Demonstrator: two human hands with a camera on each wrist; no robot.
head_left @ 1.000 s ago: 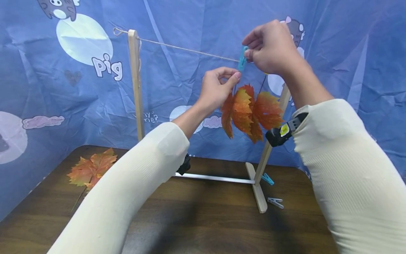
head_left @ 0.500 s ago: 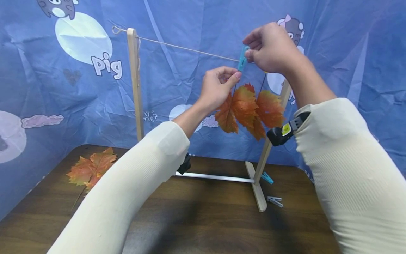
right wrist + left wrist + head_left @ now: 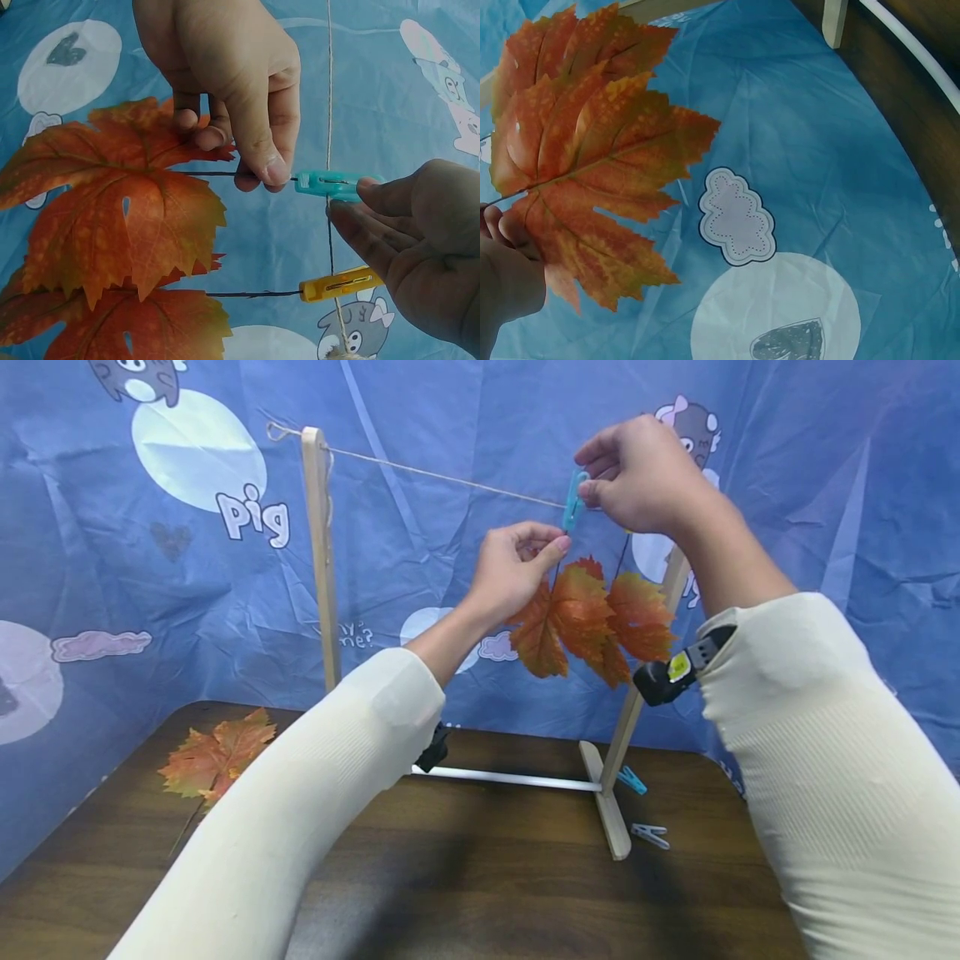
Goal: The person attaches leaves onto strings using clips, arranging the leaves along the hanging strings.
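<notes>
Up on the string (image 3: 450, 483), one leaf (image 3: 146, 330) already hung from a yellow peg (image 3: 337, 285); beside it the right hand (image 3: 645, 477) pinched a teal peg (image 3: 572, 508), the left hand (image 3: 513, 564) pinching the stem (image 3: 206, 174) of a second leaf (image 3: 124, 206). Another leaf (image 3: 225, 752) lay unhung on the tabletop (image 3: 525, 893). Only the right wrist view showed the yellow peg clearly; only the head view caught two loose pegs (image 3: 651, 836).

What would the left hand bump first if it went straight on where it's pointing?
Past the leaf stem it pinches, the left hand would probably meet the next leaf's stem, just by the yellow clothespin, though depth is unclear.
</notes>
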